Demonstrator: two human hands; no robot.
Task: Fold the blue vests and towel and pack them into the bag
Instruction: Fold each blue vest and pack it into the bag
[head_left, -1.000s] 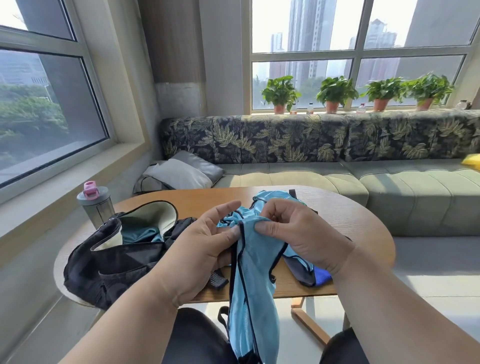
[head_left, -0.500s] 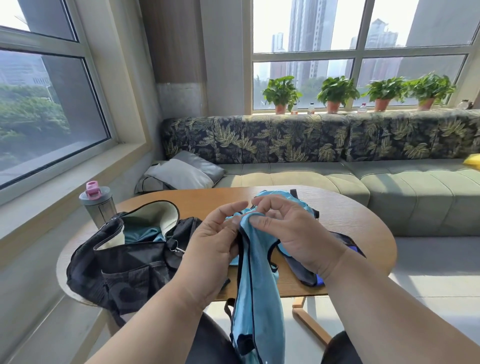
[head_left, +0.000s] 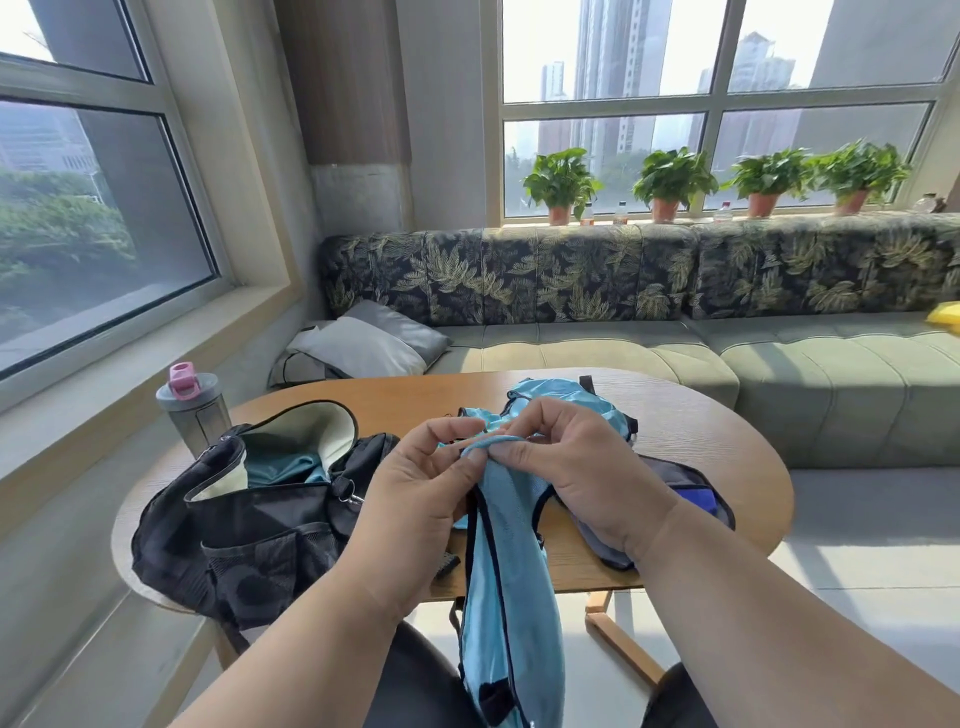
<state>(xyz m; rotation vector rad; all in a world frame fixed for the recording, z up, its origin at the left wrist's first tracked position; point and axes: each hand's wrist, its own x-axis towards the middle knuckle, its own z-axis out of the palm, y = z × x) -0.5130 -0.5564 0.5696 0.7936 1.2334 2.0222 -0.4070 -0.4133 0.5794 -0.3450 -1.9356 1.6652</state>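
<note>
Both hands pinch blue vest (head_left: 511, 561) top edge: left hand (head_left: 415, 499), right hand (head_left: 582, 467). Vest hangs vertically, bottom centre; open bag (head_left: 249, 514) lies left, nearer left hand.

1 head-worn wide-angle view looks forward and down, close over the table (head_left: 675, 415).

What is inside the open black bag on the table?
Inside the bag, teal-blue fabric lies against the pale lining, likely something already packed. The bag's front wall covers everything lower down, so what else it holds cannot be seen.
</note>
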